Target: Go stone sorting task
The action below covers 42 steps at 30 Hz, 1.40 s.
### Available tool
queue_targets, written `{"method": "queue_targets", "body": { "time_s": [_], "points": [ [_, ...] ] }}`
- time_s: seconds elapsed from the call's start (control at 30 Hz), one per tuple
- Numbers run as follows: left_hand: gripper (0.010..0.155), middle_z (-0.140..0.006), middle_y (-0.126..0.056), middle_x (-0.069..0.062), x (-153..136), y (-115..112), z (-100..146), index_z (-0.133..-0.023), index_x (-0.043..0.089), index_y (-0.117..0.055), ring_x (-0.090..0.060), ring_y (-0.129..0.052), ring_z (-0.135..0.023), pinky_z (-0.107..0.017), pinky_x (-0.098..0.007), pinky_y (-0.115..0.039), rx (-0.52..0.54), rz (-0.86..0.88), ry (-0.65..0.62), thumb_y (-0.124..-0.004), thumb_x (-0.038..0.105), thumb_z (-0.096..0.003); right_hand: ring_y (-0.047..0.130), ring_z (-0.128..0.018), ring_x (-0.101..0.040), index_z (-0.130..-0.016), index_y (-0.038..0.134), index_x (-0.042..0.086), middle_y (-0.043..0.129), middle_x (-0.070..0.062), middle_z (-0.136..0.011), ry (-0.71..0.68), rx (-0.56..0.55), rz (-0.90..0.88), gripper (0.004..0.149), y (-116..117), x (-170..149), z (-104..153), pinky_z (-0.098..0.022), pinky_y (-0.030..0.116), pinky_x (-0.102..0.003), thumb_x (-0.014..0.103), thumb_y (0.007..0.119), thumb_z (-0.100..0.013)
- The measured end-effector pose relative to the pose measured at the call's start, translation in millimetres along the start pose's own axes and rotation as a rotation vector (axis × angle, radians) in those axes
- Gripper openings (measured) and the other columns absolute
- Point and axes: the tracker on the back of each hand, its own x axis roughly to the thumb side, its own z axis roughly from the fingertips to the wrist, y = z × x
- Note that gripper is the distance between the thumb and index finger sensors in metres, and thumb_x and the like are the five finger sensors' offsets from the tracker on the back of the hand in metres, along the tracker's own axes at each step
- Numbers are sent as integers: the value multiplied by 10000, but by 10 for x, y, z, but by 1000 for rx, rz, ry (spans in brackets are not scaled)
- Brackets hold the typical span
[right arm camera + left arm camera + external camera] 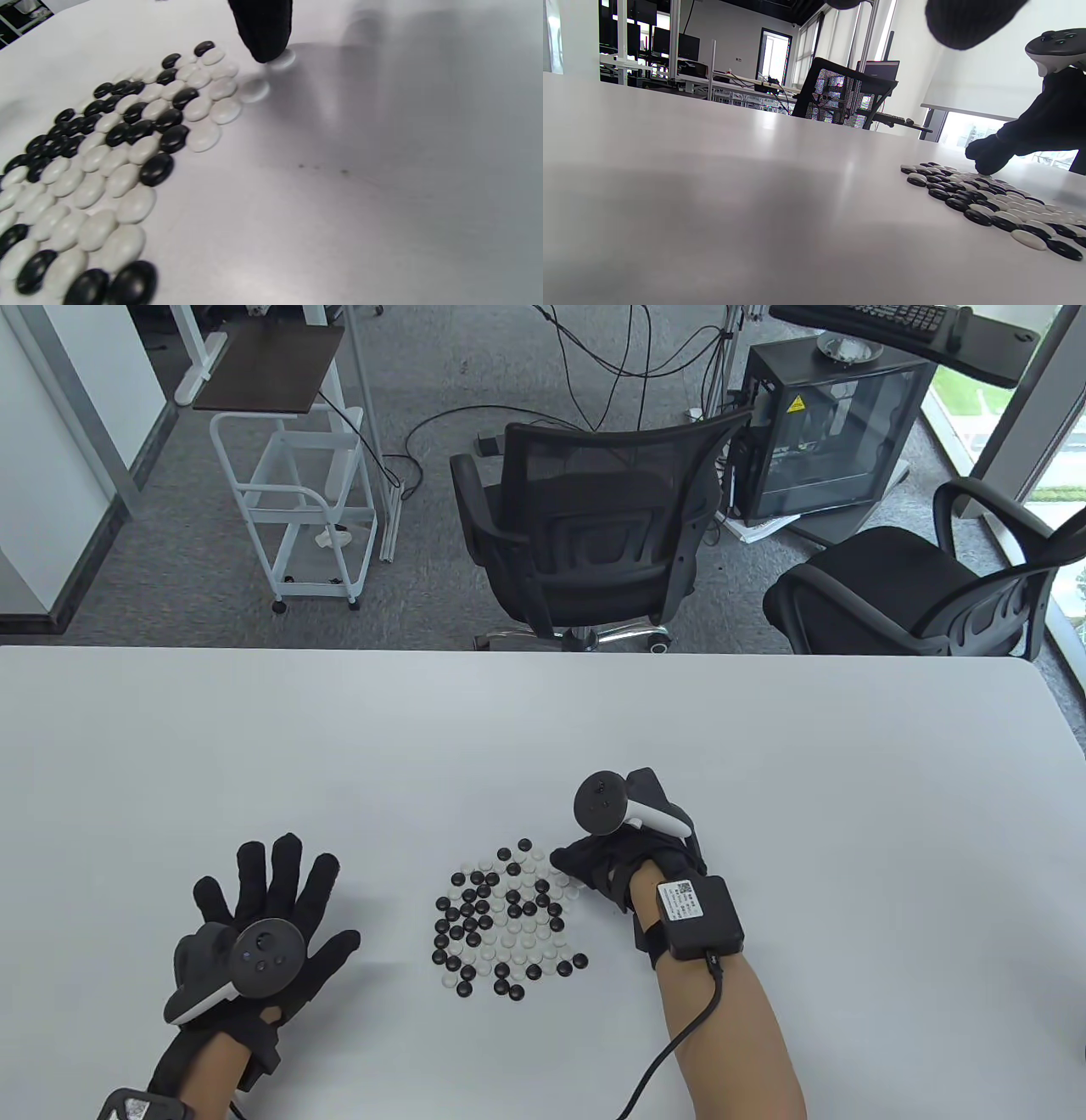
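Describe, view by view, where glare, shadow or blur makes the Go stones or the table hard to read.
Table view: even light, white stones pale against the table. Left wrist view: soft, broad shadow and a glare streak on the near tabletop; windows blown out behind the right hand. Right wrist view: nearest black stones blurred; a fingertip casts soft shadows beside it.

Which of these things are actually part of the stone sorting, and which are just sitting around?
Part of the job:
- black and white Go stones in a mixed patch on the table
- right hand, fingertip on a white stone at the patch's edge
- left hand, flat on the table

Just lying about:
- office chairs
- white cart
- computer case
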Motion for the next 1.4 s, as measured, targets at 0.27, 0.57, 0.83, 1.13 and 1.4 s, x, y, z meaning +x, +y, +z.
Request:
{"method": "queue_targets", "body": {
  "time_s": [0.27,0.57,0.83,1.13,1.4],
  "points": [
    [847,-1216,49,-266,10,-10,-16,-1213,204,-170,-594,93,-1039,-511,-852,24,-17,-6,4,-536,655,-596,82,-901,-764,-1096,654,-10,225,-497,-1105,346,11,-82,659,-196,-837,350,-519,184,-950,457,600,-633],
    [845,-1216,46,-267,-10,-11,-24,-1213,202,-177,-593,89,-1040,-509,-851,25,-23,4,19,-540,651,-597,86,-902,-761,-1091,667,-28,240,-503,-1105,579,-45,-86,676,-198,-1645,918,-514,192,-948,462,594,-631],
    [840,-1216,44,-264,-19,-38,-50,-1213,204,-178,-591,87,-1042,-510,-850,27,-42,-1,24,-544,645,-598,100,-898,-764,-1044,739,-27,261,-502,-1101,302,-134,-84,643,-408,-1218,866,-518,215,-948,446,622,-625],
    [838,-1217,42,-264,-35,-38,-40,-1212,203,-181,-591,85,-1042,-511,-850,26,-49,3,33,-544,643,-599,63,-898,-750,-1042,752,1,232,-480,-1114,-69,88,-12,624,-272,-56,407,-527,200,-946,448,613,-630],
    [839,-1216,43,-265,-40,-9,-11,-1213,201,-182,-593,83,-1044,-510,-851,25,-31,9,26,-545,643,-598,46,-885,-751,-1083,683,11,179,-488,-1100,-127,162,37,643,6,233,87,-521,194,-945,456,598,-627]
  ]
}}
